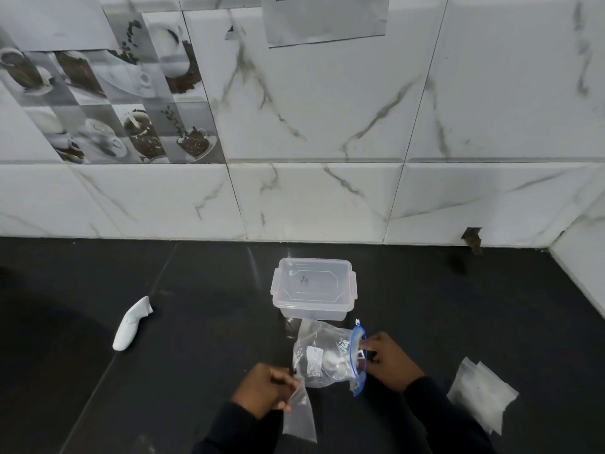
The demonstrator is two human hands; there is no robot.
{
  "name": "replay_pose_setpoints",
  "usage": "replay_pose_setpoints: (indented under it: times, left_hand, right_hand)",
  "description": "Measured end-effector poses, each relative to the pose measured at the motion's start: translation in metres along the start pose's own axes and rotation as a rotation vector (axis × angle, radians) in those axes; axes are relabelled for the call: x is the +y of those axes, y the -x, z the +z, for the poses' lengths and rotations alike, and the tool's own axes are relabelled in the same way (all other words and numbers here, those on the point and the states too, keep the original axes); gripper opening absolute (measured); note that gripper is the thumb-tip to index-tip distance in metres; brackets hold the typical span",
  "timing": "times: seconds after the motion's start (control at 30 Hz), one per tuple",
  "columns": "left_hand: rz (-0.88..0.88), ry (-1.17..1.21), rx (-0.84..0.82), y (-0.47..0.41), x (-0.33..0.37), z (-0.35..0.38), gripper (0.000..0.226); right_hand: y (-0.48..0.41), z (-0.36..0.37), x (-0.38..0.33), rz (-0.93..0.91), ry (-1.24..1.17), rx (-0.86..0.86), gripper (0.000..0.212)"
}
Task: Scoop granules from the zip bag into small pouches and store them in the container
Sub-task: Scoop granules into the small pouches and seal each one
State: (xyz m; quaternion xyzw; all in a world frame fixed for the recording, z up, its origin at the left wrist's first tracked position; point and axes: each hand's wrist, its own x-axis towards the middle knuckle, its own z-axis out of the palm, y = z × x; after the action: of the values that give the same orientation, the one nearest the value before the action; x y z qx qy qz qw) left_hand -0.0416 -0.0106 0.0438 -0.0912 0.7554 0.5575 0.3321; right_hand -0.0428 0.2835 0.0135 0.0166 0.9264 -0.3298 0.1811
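Dark tabletop [131, 404] is carrying the lidded container [313, 288], with the zip bag [322, 355] lying just in front. My right hand [389, 362] is curling its fingers on the bag's blue mouth and my left hand [265, 389] is pinching a small pouch [299, 417]. I'm judging this as pre-scoop; next, the mouth needs spreading.

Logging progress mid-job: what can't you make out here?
All in the head view:
1. Zip bag contents: crumpled glossy plastic and a label hide granules and any scoop.
2. Right hand: fingertips hidden at the bag's blue zip, grip unclear.
3. Container: cloudy lid hides any pouches inside.
4. Small pouch in the left hand: fingers cover its mouth.
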Motion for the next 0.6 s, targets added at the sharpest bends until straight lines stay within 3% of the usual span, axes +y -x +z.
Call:
replay_pose_setpoints:
  times: [0.23,0.37,0.53,0.6]
  left_hand:
    - [-0.02,0.0,0.068,-0.017,-0.016,0.018,0.029]
    - [-0.038,0.071,0.109,-0.018,-0.02,0.017,0.033]
    - [-0.111,0.184,0.093,-0.021,-0.027,0.012,0.029]
    - [-0.143,0.225,0.083,-0.024,-0.033,0.012,0.024]
  right_hand:
    - [-0.017,-0.008,-0.034,0.09,0.038,-0.076,0.038]
    - [-0.018,-0.013,-0.034,0.101,-0.027,-0.09,0.039]
    - [-0.027,-0.027,-0.04,0.002,-0.041,0.089,0.03]
    - [-0.031,-0.025,-0.042,0.036,-0.166,0.07,0.028]
